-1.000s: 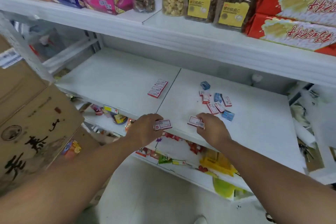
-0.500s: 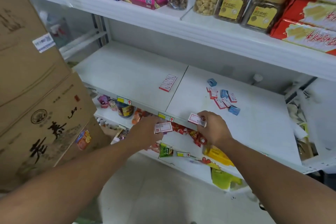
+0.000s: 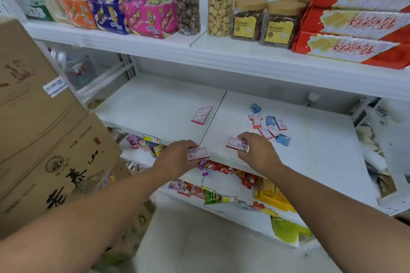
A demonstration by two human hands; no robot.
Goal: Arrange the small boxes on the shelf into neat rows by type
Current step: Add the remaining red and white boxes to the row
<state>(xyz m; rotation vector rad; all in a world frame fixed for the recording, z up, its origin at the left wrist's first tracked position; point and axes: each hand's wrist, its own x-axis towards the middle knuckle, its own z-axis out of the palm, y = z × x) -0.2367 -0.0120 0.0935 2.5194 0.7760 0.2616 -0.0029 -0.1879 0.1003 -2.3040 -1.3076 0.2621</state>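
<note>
While each hand grips a red-white box | left hand (image 3: 177, 159), right hand (image 3: 257, 153) | step: carrying | next, likely: extend the tidy row (image 3: 202, 114)

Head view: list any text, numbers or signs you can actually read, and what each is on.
"150": top label of the green-capped jar, and partly on the blue-capped jar.
Red arrow sign: yellow shelf tag.
Unreadable: Chinese lettering on the red cartons, brown cardboard boxes, yellow jar labels, small boxes in both hands.
</note>
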